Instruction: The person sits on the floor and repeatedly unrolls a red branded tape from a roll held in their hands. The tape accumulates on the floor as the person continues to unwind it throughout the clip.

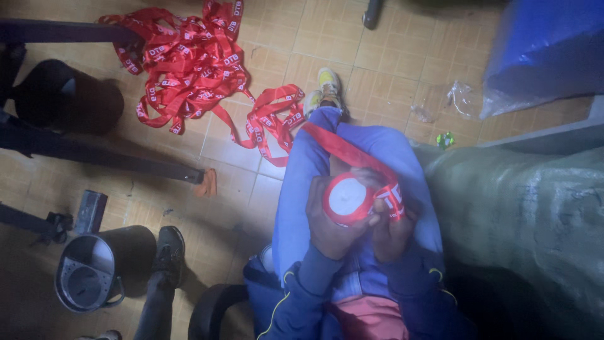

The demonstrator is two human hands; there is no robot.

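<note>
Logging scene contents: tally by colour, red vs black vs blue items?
Red: 2, ribbon roll in left hand and right hand, ribbon pile
Black: 2, bucket, shoe
Blue: 1, bag
Total: 5

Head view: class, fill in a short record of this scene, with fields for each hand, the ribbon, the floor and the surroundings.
Left hand: cups a roll of red ribbon on the lap
Right hand: grips the ribbon strand beside the roll
Ribbon strand: runs from the roll over the knees towards the floor
Loose ribbon pile: red with white print, tangled on the tiled floor
Dark bucket: lower left, beside another person's shoe
Grey-green sack: at right
Blue plastic bundle: upper right
</note>
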